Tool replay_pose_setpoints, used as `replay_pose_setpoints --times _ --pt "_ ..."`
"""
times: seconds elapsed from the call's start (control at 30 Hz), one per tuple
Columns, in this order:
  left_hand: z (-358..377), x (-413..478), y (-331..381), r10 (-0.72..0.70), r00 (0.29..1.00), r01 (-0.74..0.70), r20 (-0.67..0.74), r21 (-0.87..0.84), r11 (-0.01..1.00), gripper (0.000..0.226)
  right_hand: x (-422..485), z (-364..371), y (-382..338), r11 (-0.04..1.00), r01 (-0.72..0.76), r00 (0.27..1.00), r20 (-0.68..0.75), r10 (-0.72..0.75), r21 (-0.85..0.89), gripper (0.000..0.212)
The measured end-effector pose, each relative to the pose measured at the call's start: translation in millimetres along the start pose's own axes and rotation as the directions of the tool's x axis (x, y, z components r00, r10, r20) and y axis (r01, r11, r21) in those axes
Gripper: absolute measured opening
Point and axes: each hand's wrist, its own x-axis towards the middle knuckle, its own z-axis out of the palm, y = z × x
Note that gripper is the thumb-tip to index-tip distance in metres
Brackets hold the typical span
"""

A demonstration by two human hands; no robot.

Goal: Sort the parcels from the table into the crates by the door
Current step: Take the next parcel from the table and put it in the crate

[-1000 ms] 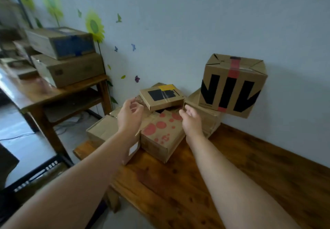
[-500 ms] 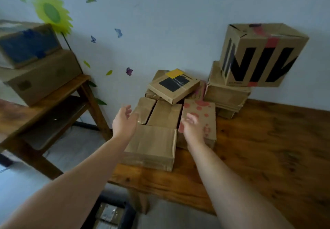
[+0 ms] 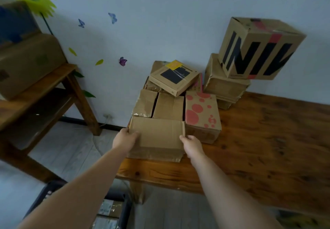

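At the near-left corner of the worktop [image 3: 267, 139], I have left grip [image 3: 125, 139] and right grip [image 3: 192, 145] clamped on opposite ends of the front parcel [image 3: 159, 136], which rests at the edge; a two-sided hold, I judge, to lift it level, clear of the pile [image 3: 167, 105] behind.

Bare left hand [image 3: 125, 139] and bare right hand [image 3: 192, 145], forearms [image 3: 80, 189] uncovered.
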Motion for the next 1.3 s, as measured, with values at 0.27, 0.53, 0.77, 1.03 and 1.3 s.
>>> replay_pose_setpoints --times 0.27,0.53,0.77,1.03,1.3 --pt "-10 -13 -4 0.035 0.999 -0.035 -0.003 -0.16 0.986 0.051 -16 -5 1 0.985 0.058 0.995 0.072 -0.07 0.163 0.035" --pt "-48 -33 28 0.204 0.978 -0.176 0.033 -0.377 0.909 0.068 -45 -22 -39 0.894 0.268 0.959 -0.016 -0.281 0.36 0.025" --pt "-68 -47 45 0.462 0.841 -0.285 0.282 -0.495 0.821 0.093 -46 -53 -50 0.771 0.438 0.818 0.152 -0.555 0.462 0.078" --pt "-74 -50 68 0.528 0.822 -0.356 0.215 -0.528 0.771 0.074 -52 -65 -43 0.737 0.522 0.795 0.069 -0.603 0.431 0.072" --pt "-70 -52 66 0.37 0.889 -0.224 0.269 -0.449 0.865 0.064 -56 -84 -53 0.69 0.516 0.702 0.21 -0.68 0.508 0.105"
